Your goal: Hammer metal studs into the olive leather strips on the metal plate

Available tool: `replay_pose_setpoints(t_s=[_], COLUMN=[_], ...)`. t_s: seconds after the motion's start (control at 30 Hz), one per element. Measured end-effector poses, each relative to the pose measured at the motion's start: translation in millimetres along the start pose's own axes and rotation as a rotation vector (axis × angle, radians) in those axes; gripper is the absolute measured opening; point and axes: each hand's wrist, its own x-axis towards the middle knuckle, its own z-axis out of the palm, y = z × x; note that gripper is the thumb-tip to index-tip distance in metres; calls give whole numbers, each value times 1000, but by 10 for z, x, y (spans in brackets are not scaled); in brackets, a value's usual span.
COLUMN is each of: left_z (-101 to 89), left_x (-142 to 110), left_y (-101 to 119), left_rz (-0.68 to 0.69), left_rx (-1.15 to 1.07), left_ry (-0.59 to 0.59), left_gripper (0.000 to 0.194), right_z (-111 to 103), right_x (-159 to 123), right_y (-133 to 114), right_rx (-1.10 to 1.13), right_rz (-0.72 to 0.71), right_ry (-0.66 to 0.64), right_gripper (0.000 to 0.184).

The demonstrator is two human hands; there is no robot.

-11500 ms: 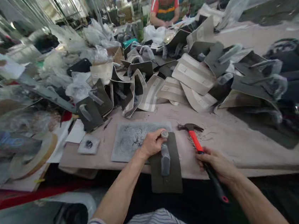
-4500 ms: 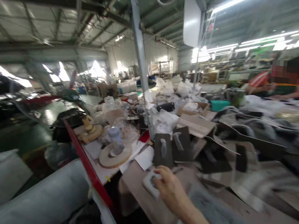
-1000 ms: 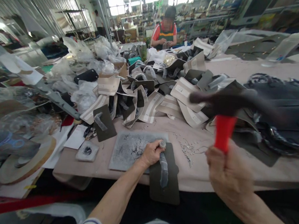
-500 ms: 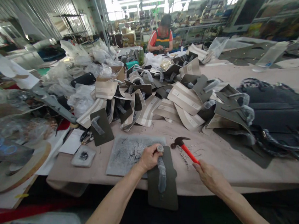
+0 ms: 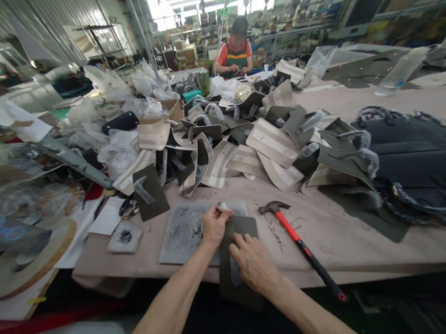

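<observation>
My left hand (image 5: 214, 227) is closed around a small round metal piece (image 5: 222, 207), held over the right part of a worn grey slab (image 5: 178, 236). My right hand (image 5: 255, 261) lies over a dark green panel (image 5: 246, 225), its fingers bent on the panel at the plastic-wrapped strap (image 5: 235, 275). The hand hides the strap's upper part. The panel overlaps the slab and hangs past the table's front edge. To the right, a claw hammer (image 5: 297, 237) with a red and black handle lies free, its handle end jutting over the edge.
Beige and green panels (image 5: 273, 140) are heaped across the table. Tiny bits (image 5: 277, 234) lie by the hammer head. Black bags (image 5: 426, 162) sit at right. A small pale block (image 5: 125, 237) and a tape roll (image 5: 30, 261) are at left. Another person (image 5: 235, 54) works beyond the heap.
My right hand has let go of the hammer, which now lies on the table, and has moved left onto the panel. My left hand has shifted slightly left with the metal piece, now tilted.
</observation>
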Motion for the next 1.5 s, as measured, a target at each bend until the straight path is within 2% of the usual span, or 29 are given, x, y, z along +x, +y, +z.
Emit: replay_pose_setpoints(t_s=[0.07,0.2,0.3,0.37,0.43,0.57,0.67,0.83,0.97,1.03,1.1,1.13,1.2,1.27,1.33,1.43,1.5], left_z=[0,-58,-72,-44,3,94,126,108,67,51,41,39,40,45,53,72,88], left_x=[14,-61,-121,-131,-109,-7,57,63,43,43,48,50,55,56,53,30,-1], left_y=[190,745,922,825,617,221,65,-43,-31,-14,-7,-8,-16,-25,-29,-27,-22], left_rz=[51,298,347,285,197,99,74,79,75,74,85,91,96,97,101,128,166], left_rx=[-64,-7,76,109,120,75,29,91,79,89,111,119,131,149,178,239,281], left_ry=[34,54,-2,-73,-134,-188,-216,-300,-331,-367,-387,-391,-393,-395,-396,-383,-354], left_gripper=[23,20,18,16,15,17,19,18,17,16,15,14,12,11,10,11,11], right_z=[-99,-374,-407,-312,-174,17,46,58,54,45,45,52,80,123,162,159,98], right_x=[32,60,48,31,17,-8,-34,-97,-198,-274,-365,-418,-532,-643,-724,-740,-681], right_y=[20,91,104,81,41,-50,-105,-118,48,220,434,547,758,929,1048,1141,1145], right_rx=[-69,-106,11,116,190,255,266,364,530,486,286,164,-21,-87,-72,116,506], right_rz=[100,390,491,503,511,548,530,505,509,548,621,666,765,827,831,879,988], right_ry=[51,66,24,7,-9,-36,-41,5,162,278,349,345,257,114,-4,-65,-54], right_gripper=[17,7,15,29,44,44,44,47,50,49,47,45,40,35,31,19,7])
